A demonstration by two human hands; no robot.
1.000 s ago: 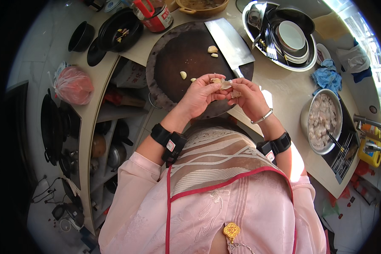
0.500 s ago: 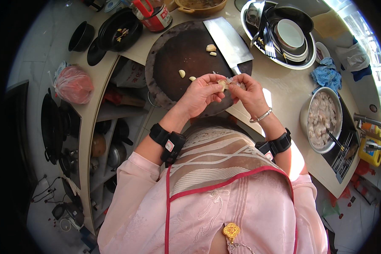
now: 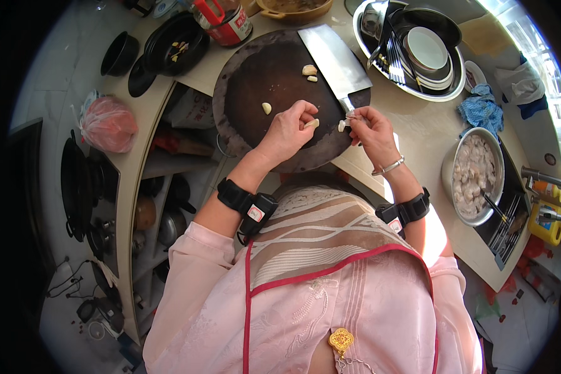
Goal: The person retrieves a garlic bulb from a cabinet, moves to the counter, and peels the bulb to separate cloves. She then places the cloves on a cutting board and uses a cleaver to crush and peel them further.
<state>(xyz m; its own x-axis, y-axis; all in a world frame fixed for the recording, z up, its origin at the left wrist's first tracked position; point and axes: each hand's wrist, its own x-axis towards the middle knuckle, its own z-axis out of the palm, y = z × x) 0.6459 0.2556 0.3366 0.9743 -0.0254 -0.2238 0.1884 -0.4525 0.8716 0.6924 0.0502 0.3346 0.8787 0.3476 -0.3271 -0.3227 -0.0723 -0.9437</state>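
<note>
Over the near part of the round dark chopping board [image 3: 249, 81], my left hand [image 3: 285, 133] is closed on a pale garlic clove [image 3: 312, 124] between thumb and fingers. My right hand [image 3: 374, 132], just right of it, pinches whitish garlic peel [image 3: 343, 125] near the handle of a cleaver. That cleaver [image 3: 335, 59] lies flat across the board's right side, blade pointing away. On the board rest a larger garlic clove [image 3: 309, 70], a small one [image 3: 312, 79] beside it, and another clove [image 3: 266, 108] left of my left hand.
A metal basin of dishes [image 3: 363, 38] stands far right. Closer sit a blue cloth [image 3: 481, 111] and a bowl of pale meat chunks [image 3: 475, 165] by the faucet [image 3: 545, 177]. At far left are a black pot [image 3: 196, 53] and a red-handled jar [image 3: 234, 28].
My hands have moved apart from each other. The left has gone slightly left with the garlic clove, the right slightly right with peel. The clove near my left fingers no longer shows.
</note>
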